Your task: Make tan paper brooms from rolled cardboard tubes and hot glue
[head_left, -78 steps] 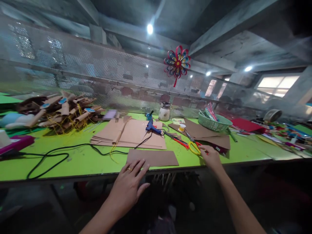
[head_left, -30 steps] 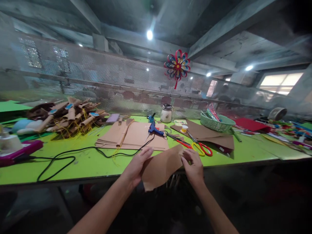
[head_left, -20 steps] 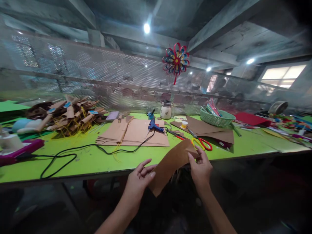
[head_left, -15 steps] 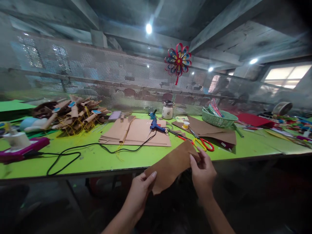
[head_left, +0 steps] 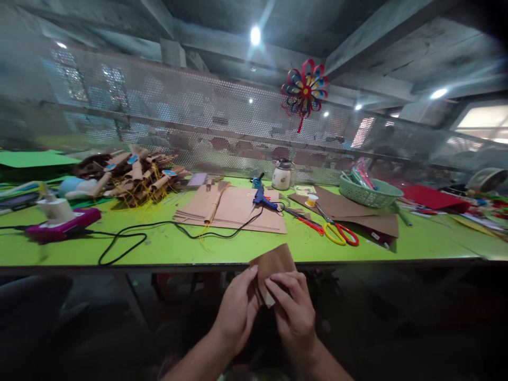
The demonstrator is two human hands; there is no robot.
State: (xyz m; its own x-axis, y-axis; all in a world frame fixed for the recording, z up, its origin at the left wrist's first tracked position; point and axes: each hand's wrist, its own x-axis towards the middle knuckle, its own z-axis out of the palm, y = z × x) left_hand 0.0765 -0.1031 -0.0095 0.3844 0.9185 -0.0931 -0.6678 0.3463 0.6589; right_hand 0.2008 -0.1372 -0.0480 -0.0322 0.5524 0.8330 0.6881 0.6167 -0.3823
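Brown paper (head_left: 275,260), perhaps folded over, hard to tell; grasped by left hand (head_left: 237,304) at one side and by right hand (head_left: 294,307) at the other, fingertips (head_left: 271,284) pressed to its face, held up by the near edge of green table (head_left: 222,253). Beyond, on stacked paper (head_left: 234,206), blue glue gun (head_left: 262,198); to the right, scissors (head_left: 332,222).

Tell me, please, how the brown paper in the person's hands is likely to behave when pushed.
The brown paper should bend readily and feel light, since it looks thin and curves between the left hand and the right hand. It probably has some stiffness too, as its upper part stands up above both hands without flopping over.
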